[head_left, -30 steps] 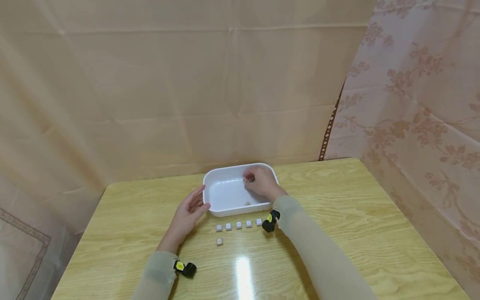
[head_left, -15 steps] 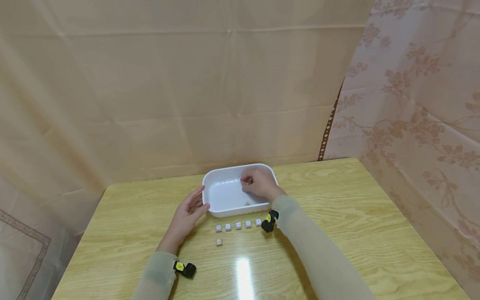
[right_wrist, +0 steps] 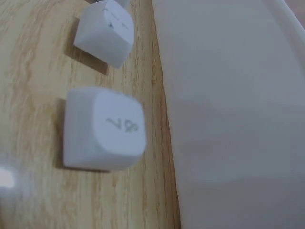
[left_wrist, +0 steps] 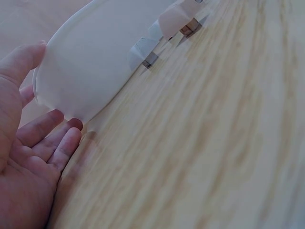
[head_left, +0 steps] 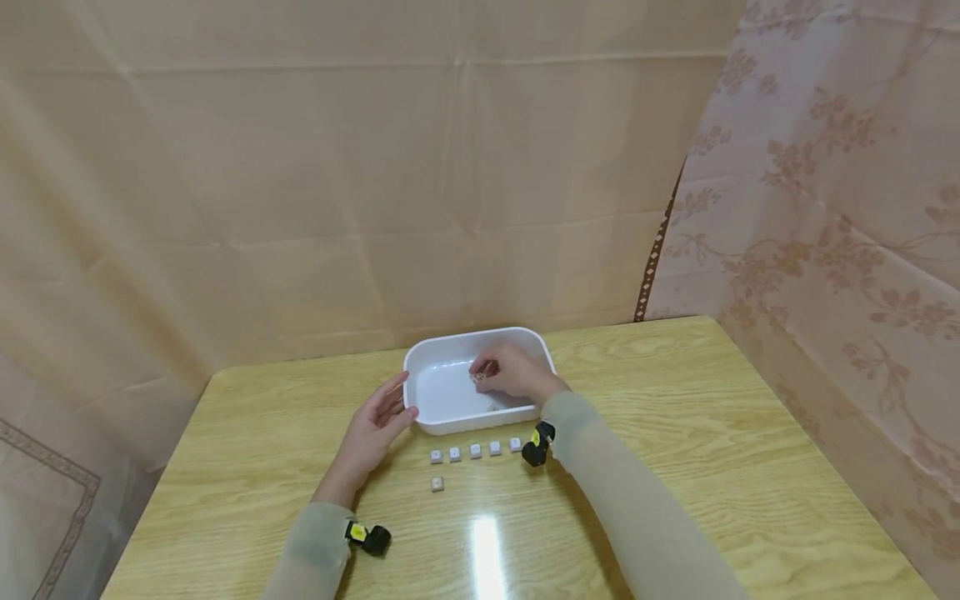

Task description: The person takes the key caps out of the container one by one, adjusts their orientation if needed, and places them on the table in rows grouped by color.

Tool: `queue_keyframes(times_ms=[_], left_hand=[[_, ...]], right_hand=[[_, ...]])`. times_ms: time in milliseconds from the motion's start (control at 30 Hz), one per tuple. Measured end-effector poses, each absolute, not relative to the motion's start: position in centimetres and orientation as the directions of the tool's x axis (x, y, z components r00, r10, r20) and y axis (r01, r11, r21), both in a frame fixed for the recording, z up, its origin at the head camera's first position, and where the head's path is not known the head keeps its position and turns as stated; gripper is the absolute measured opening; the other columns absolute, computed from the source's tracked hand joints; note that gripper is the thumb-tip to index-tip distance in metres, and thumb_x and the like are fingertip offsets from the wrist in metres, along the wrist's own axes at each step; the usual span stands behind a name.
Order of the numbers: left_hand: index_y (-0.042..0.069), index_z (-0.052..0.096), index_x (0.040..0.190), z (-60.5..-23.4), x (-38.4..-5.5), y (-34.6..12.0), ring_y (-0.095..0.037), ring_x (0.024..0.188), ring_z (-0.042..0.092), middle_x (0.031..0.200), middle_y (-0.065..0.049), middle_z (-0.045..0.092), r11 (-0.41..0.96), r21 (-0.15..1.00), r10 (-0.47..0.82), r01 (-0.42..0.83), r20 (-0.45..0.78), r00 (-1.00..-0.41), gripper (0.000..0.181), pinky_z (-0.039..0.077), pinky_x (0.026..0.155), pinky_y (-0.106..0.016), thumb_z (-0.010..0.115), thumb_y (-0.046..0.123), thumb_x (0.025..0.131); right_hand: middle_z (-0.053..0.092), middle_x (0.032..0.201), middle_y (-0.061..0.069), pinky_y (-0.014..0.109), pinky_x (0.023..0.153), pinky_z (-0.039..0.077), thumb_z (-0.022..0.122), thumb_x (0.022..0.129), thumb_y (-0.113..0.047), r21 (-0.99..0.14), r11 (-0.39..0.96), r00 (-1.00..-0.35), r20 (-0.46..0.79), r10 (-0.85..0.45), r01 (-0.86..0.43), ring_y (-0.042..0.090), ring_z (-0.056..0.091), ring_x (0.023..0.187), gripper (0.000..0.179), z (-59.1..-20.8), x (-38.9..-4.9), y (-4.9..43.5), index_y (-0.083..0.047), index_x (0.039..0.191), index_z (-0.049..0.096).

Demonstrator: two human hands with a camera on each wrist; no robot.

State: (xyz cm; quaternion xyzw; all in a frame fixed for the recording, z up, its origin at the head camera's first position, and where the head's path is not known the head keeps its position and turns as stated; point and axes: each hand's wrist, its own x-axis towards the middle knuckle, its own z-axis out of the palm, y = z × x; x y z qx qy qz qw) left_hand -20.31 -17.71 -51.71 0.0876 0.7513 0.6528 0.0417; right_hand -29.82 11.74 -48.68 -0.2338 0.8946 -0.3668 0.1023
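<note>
At the table's back stands a white tray. My left hand holds its left end, thumb at the front corner and fingers along the side; in the left wrist view the thumb touches the tray's rim. Inside the tray, my right hand has its fingertips around small light keycaps, partly hidden, so their number is unclear. Another keycap lies near the tray's front wall. Several white keycaps form a row before the tray. One beige-sided keycap sits below the row's left end.
The wooden table reaches back to a beige curtain. A floral curtain hangs at the right. In the right wrist view, a white keycap marked with a 7 stands close beside the tray's wall.
My right hand has moved slightly left and toward the front inside the tray, the keycaps at its fingertips moving along. My left hand and the row of keycaps stay in place.
</note>
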Motion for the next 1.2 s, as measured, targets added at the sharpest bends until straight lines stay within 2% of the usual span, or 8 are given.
queue_keyframes(times_ms=[267, 700, 1000, 1200], left_hand=[[0.011, 0.048, 0.165, -51.7, -20.4, -17.8, -0.043, 0.146, 0.056, 0.161, -0.027, 0.052, 0.131, 0.989, 0.178, 0.071, 0.047, -0.983, 0.065, 0.052, 0.106, -0.016, 0.074, 0.006, 0.105], [0.011, 0.047, 0.165, -51.6, -20.3, -17.7, -0.041, 0.146, 0.055, 0.162, -0.025, 0.052, 0.141, 0.988, 0.177, 0.066, 0.04, -0.983, 0.065, 0.052, 0.107, -0.016, 0.073, 0.009, 0.106], [0.009, 0.047, 0.165, -51.7, -20.2, -17.9, -0.042, 0.145, 0.055, 0.161, -0.027, 0.052, 0.139, 0.987, 0.181, 0.083, 0.057, -0.982, 0.065, 0.052, 0.107, -0.017, 0.073, 0.009, 0.106], [0.013, 0.049, 0.165, -51.8, -20.2, -17.9, -0.041, 0.146, 0.056, 0.161, -0.024, 0.054, 0.166, 0.982, 0.181, 0.093, 0.062, -0.982, 0.063, 0.052, 0.11, -0.021, 0.073, 0.01, 0.107]], right_hand=[[0.075, 0.096, -0.004, 0.029, 0.088, 0.056, 0.091, 0.092, -0.014, -0.716, 0.58, -0.846, 0.026, -0.533, -0.388, 0.01, 0.066, 0.092, 0.02, -48.5, -29.7, 11.6, -0.011, 0.11, 0.083], [0.075, 0.098, -0.004, 0.032, 0.09, 0.057, 0.091, 0.092, -0.016, -0.748, 0.541, -0.857, 0.072, -0.511, -0.386, 0.014, 0.067, 0.096, 0.018, -48.0, -29.5, 11.6, -0.01, 0.107, 0.081], [0.075, 0.102, -0.004, 0.033, 0.089, 0.057, 0.086, 0.098, -0.021, -0.783, 0.48, -0.868, 0.151, -0.472, -0.397, 0.014, 0.067, 0.097, 0.031, -47.6, -28.9, 11.2, -0.008, 0.126, 0.08], [0.077, 0.1, -0.004, 0.03, 0.086, 0.059, 0.087, 0.097, -0.025, -0.774, 0.448, -0.857, 0.227, -0.463, -0.447, 0.012, 0.068, 0.093, 0.03, -45.6, -27.8, 10.5, -0.01, 0.123, 0.082]])
